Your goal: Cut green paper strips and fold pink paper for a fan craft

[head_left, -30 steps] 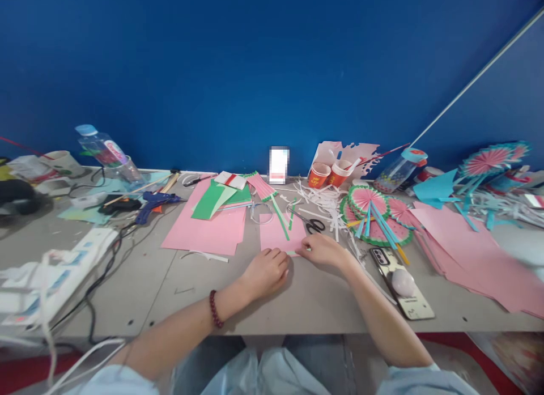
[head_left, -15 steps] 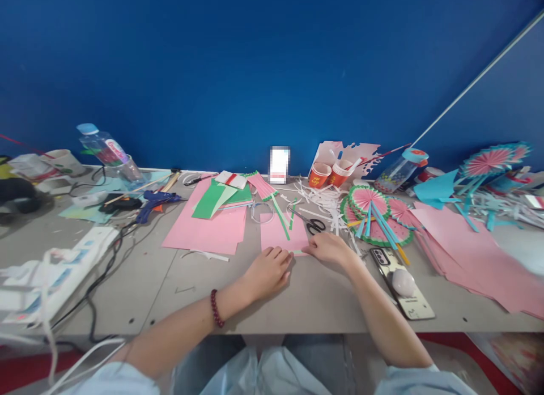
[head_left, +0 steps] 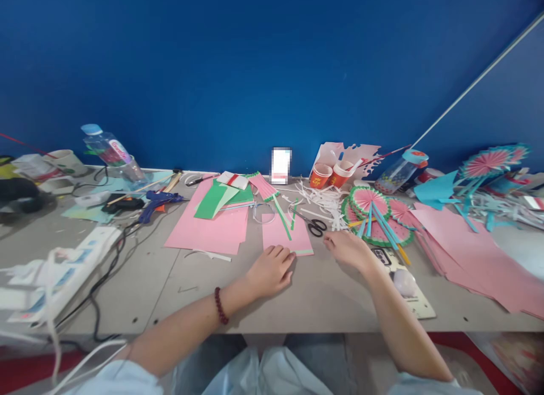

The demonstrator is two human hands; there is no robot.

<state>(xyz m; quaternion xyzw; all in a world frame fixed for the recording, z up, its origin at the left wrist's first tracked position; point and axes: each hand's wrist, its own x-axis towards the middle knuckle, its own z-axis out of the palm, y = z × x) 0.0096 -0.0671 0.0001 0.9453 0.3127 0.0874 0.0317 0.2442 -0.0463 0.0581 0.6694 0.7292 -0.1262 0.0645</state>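
My left hand [head_left: 272, 272] lies on the near left edge of a small pink paper sheet [head_left: 278, 236], fingers laid flat and pressing it to the table. A narrow pale green strip [head_left: 304, 251] runs along the sheet's near right edge. Off the paper to the right is my right hand [head_left: 346, 247], its fingers curled together; whatever they may hold is hidden. Black-handled scissors [head_left: 317, 227] lie just beyond it. A pleated pink paper piece [head_left: 263, 187] with long green strips [head_left: 282, 216] reaches over the sheet's far part.
Large pink sheets with green paper [head_left: 208, 202] lie left. Pink pleated fans [head_left: 369, 202], a phone [head_left: 419, 301] and more pink paper [head_left: 476, 253] are right. Red paper cups [head_left: 321, 177] and white paper shreds [head_left: 323, 199] stand behind. A glue gun [head_left: 157, 203] and power strip [head_left: 70, 270] sit left.
My right hand has let go of the pink sheet's near right edge and moved right, baring the corner and the pale green strip. My left hand stays on the sheet.
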